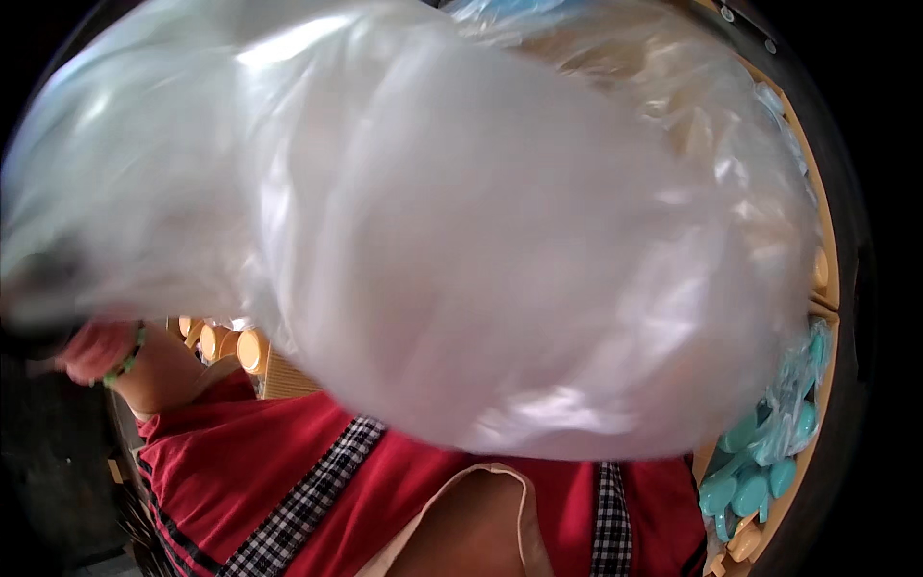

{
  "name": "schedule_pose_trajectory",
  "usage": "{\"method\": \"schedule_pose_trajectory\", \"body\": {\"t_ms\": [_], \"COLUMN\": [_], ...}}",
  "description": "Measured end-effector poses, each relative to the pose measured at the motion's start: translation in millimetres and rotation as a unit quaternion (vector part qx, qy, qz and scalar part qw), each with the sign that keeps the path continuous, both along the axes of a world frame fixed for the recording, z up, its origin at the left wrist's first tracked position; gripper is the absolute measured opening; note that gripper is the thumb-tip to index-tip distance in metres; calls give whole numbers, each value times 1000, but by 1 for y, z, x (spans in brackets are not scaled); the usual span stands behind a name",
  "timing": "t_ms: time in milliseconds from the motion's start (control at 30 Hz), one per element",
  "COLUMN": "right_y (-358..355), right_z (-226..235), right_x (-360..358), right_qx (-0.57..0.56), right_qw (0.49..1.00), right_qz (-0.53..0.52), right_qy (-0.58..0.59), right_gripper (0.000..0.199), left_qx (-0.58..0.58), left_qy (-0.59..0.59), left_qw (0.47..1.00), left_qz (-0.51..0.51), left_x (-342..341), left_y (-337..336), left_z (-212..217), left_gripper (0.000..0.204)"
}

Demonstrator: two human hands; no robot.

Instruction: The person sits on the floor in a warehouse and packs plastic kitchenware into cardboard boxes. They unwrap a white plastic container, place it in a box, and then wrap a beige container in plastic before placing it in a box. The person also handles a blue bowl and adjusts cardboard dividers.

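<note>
Clear plastic bag, billowed, glossy, blurred, filling the view

Left forearm rises at lower left, its wrist wearing a beaded band; hands hidden.

Bright glare — blurred, fisheye-dark rim.

Large clear, whitish plastic bag filling most of the frame, blurred, a smaller clear bag over turquoise pieces at the lower right edge
</note>
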State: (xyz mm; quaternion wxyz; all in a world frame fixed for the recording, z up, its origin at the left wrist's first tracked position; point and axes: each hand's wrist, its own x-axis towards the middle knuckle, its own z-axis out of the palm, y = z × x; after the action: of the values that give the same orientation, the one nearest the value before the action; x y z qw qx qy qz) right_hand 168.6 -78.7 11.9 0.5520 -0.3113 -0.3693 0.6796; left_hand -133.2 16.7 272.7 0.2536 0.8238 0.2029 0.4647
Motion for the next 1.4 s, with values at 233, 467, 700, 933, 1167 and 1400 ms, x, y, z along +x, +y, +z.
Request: {"method": "schedule_pose_trajectory", "body": {"t_ms": [233,467,700,933,1167,1400], "right_y": [-9,-23,-22,63,73,59], "right_z": [12,19,16,-30,-49,0], "right_x": [-2,5,17,7,11,-1], "right_qx": [22,69,80,86,245,230], "right_qw": [996,957,949,992,953,841], "right_qz": [2,16,-2,28,143,324], "right_qy": [-81,-280,-304,-86,-105,-366], "right_gripper": [47,46,45,45,44,33], "left_qx": [-3,-48,-28,-6,-32,-4], "left_qy": [27,105,128,88,157,119], "left_qw": [999,993,991,996,985,993], "left_qz": [32,16,-35,4,-66,-25], "left_x": [-6,34,55,26,91,29], "left_y": [-7,-47,-48,-7,-49,7], "left_z": [3,-65,-63,-9,-83,2], "left_gripper": [44,41,39,36,33,31]}}
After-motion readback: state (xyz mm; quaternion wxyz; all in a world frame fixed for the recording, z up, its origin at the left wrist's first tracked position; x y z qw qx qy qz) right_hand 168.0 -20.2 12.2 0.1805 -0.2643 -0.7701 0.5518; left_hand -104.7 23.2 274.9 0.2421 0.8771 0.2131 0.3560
